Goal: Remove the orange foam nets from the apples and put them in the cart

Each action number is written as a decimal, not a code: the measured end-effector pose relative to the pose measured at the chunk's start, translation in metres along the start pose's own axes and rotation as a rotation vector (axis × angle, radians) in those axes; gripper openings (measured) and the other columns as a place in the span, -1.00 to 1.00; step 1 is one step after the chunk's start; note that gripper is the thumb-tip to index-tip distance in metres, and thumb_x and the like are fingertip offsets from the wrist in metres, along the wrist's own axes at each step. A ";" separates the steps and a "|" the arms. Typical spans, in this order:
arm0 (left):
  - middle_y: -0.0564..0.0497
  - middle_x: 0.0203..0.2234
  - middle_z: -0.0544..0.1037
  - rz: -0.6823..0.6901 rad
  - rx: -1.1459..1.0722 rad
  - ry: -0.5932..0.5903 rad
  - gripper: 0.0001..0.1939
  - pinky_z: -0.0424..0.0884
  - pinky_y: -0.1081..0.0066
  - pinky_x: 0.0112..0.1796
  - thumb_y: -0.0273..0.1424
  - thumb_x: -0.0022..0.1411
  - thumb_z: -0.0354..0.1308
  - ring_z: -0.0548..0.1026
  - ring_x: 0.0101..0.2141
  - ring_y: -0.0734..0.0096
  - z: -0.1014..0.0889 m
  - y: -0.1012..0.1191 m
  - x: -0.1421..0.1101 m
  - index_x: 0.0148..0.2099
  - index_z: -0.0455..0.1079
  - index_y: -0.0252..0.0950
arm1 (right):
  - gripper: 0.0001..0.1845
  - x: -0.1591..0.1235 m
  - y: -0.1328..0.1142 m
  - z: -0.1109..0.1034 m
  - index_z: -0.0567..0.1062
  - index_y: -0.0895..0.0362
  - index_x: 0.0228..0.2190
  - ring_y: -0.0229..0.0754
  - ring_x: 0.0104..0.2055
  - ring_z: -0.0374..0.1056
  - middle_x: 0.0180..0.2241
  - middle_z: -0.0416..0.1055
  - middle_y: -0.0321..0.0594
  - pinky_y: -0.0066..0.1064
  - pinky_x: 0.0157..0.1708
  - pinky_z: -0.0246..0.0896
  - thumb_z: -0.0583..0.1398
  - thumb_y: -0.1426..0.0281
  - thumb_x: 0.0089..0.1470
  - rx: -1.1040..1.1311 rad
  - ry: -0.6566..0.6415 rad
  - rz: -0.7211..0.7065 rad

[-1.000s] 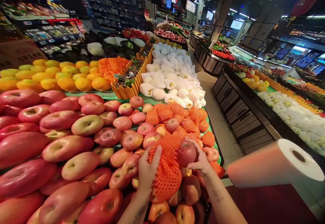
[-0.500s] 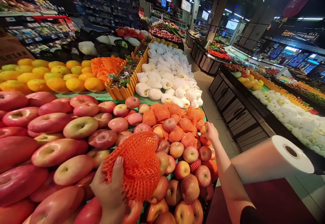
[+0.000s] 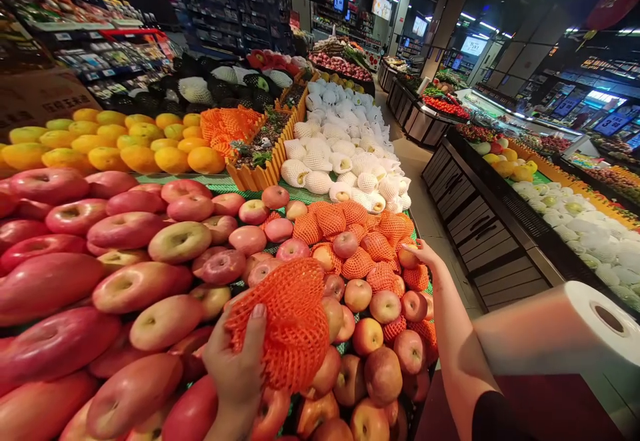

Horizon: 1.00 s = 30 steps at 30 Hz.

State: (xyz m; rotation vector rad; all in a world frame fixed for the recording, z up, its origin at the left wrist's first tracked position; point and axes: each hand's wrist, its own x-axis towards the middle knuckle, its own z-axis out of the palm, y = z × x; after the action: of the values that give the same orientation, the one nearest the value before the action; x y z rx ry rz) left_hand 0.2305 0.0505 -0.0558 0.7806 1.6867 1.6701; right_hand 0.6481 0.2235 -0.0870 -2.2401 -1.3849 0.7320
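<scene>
In my left hand is a bunch of orange foam fruit nets, with the thumb pressed over them. They hang above the apples at the front of the display. My right hand reaches to the far right edge of the heap. Its fingers stretch out over an apple and appear to touch its top. Around that apple lie several apples in orange foam nets. Bare apples fill the area between my hands, and larger pink-red apples spread to the left.
Oranges and white-netted fruit lie behind the apples, split by an orange picket fence. At right stands a large roll of plastic bags. Beyond the aisle is another fruit stand.
The view has swung slightly left. My right fingers have straightened over the apple, which sits a little lower among the netted ones. My left hand still holds the foam nets.
</scene>
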 end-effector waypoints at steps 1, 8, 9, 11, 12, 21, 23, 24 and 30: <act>-0.01 -0.32 0.53 0.016 0.007 -0.005 -0.64 0.46 0.39 -0.26 -0.13 0.16 0.30 0.46 -0.35 0.35 0.000 0.001 0.001 -0.13 0.48 -0.30 | -0.23 -0.001 -0.004 0.000 0.41 0.26 0.09 0.07 0.05 0.40 0.03 0.43 0.14 -0.23 0.06 0.31 0.37 0.05 -0.04 -0.010 0.042 0.013; -0.11 0.02 0.51 0.426 0.296 -0.039 -0.85 0.30 0.15 0.17 -0.36 0.14 0.23 0.46 0.06 0.14 0.010 0.014 0.005 -0.35 0.32 -0.29 | -0.68 -0.040 -0.095 0.061 0.48 0.15 -0.05 -0.03 0.08 0.32 -0.02 0.46 0.00 -0.18 0.17 0.16 0.03 0.27 0.35 -0.073 0.165 -0.766; -0.09 0.00 0.53 0.426 0.296 -0.092 -0.85 0.33 0.19 0.13 -0.38 0.15 0.21 0.48 0.04 0.16 0.012 0.014 0.004 -0.36 0.28 -0.28 | -0.72 -0.048 -0.113 0.076 0.49 0.11 -0.06 -0.08 0.05 0.33 -0.04 0.47 -0.07 -0.23 0.13 0.19 0.03 0.32 0.35 -0.124 0.004 -0.921; -0.04 -0.08 0.59 0.400 0.286 -0.213 -0.88 0.41 0.31 0.02 -0.42 0.16 0.18 0.54 -0.04 0.24 0.015 0.013 -0.001 -0.36 0.26 -0.27 | -0.75 -0.058 -0.143 0.102 0.48 0.11 -0.04 -0.09 0.03 0.33 -0.06 0.47 -0.09 -0.27 0.07 0.21 0.10 0.33 0.33 -0.309 -0.168 -0.986; -0.01 -0.14 0.60 0.392 0.283 -0.262 -0.90 0.43 0.36 -0.04 -0.44 0.17 0.16 0.56 -0.09 0.28 0.015 0.013 -0.003 -0.35 0.27 -0.26 | -0.71 -0.060 -0.154 0.112 0.47 0.13 -0.02 -0.05 0.03 0.33 -0.05 0.45 -0.07 -0.26 0.04 0.22 0.19 0.28 0.28 -0.437 -0.214 -0.940; 0.04 -0.22 0.58 0.538 0.325 -0.289 -0.91 0.40 0.48 -0.06 -0.50 0.20 0.12 0.55 -0.15 0.41 -0.032 0.023 -0.002 -0.30 0.25 -0.24 | -0.27 -0.067 -0.174 0.098 0.39 0.14 -0.02 -0.07 -0.17 0.36 -0.08 0.42 -0.13 -0.39 -0.34 0.14 0.47 0.20 -0.22 -0.702 -0.403 -0.772; 0.02 -0.19 0.57 0.557 0.333 -0.284 -0.89 0.40 0.45 -0.05 -0.50 0.21 0.12 0.54 -0.13 0.40 -0.044 0.023 0.000 -0.30 0.24 -0.23 | -0.27 -0.083 -0.169 0.090 0.38 0.14 -0.05 -0.10 -0.22 0.34 -0.13 0.42 -0.16 -0.40 -0.37 0.11 0.47 0.21 -0.26 -0.671 -0.515 -0.839; 0.01 -0.18 0.57 0.560 0.336 -0.288 -0.90 0.40 0.43 -0.04 -0.50 0.21 0.12 0.53 -0.11 0.38 -0.048 0.023 0.000 -0.29 0.24 -0.23 | -0.24 -0.092 -0.165 0.087 0.38 0.15 -0.04 -0.10 -0.22 0.34 -0.12 0.41 -0.15 -0.41 -0.37 0.11 0.47 0.24 -0.28 -0.676 -0.586 -0.862; -0.02 -0.16 0.56 0.565 0.326 -0.281 -0.88 0.39 0.39 -0.02 -0.53 0.22 0.12 0.52 -0.11 0.37 -0.051 0.022 0.002 -0.28 0.24 -0.24 | -0.06 -0.098 -0.156 0.088 0.38 0.16 0.04 -0.04 -0.07 0.36 -0.01 0.40 -0.10 -0.38 -0.21 0.24 0.55 0.30 -0.43 -0.612 -0.947 -0.813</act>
State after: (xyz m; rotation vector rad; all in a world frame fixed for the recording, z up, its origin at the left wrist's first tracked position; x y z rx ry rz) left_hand 0.1891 0.0205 -0.0339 1.6922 1.6444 1.5384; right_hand 0.4492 0.2067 -0.0433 -1.3385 -3.0269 1.2043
